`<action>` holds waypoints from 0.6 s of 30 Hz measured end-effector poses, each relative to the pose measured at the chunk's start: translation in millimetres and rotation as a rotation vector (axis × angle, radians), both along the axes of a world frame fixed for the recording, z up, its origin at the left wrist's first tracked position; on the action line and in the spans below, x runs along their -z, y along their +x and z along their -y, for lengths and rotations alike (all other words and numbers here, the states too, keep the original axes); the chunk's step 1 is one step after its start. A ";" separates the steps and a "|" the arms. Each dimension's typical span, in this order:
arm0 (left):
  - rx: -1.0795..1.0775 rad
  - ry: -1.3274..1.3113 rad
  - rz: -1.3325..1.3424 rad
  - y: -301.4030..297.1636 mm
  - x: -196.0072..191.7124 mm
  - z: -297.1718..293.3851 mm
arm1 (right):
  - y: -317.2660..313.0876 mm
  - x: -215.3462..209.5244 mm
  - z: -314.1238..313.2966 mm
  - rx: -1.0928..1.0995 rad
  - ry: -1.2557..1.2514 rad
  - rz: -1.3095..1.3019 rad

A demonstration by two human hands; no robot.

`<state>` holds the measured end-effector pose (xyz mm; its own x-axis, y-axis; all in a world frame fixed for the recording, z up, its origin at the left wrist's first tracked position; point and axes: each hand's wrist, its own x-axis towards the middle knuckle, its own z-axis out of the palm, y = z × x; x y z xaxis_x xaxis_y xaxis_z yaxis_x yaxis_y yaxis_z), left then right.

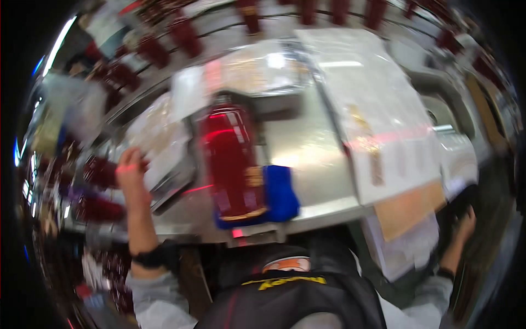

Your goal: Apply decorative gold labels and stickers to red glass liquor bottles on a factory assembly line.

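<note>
A large glossy dark red bottle-shaped vase (229,159) lies in front of me on a blue cloth (281,192), its narrow neck pointing away. Gold decoration shows near its base. Neither hand touches it. My left hand (133,170) is raised to its left, beside a tray with white sheets (159,137); its fingers look curled, and blur hides whether anything is in them. Far out to the right and low, my right hand (464,226) is beside a dark shape (466,197). Its fingers are smeared, so I cannot make out a grip.
The metal worktable (301,142) carries a plastic-covered white sheet with gold patterns (383,120) on the right. A clear-wrapped stack (255,71) lies at the back. Several red vessels (186,35) line the far side. At right stands a sink (438,107); brown paper (411,208) overhangs the front edge.
</note>
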<state>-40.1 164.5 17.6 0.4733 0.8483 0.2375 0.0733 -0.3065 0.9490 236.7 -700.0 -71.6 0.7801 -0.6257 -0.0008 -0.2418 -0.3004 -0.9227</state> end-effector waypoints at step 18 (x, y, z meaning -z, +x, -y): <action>-0.462 0.148 -1.135 63.6 56.3 -204.7 | 79.6 -150.8 -260.7 -0.720 -0.548 0.424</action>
<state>23.6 369.2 -38.7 0.1369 0.9906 -0.0040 0.9628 -0.1321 0.2356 316.3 -439.2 79.2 0.8426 0.1653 0.5125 0.4819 -0.6560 -0.5808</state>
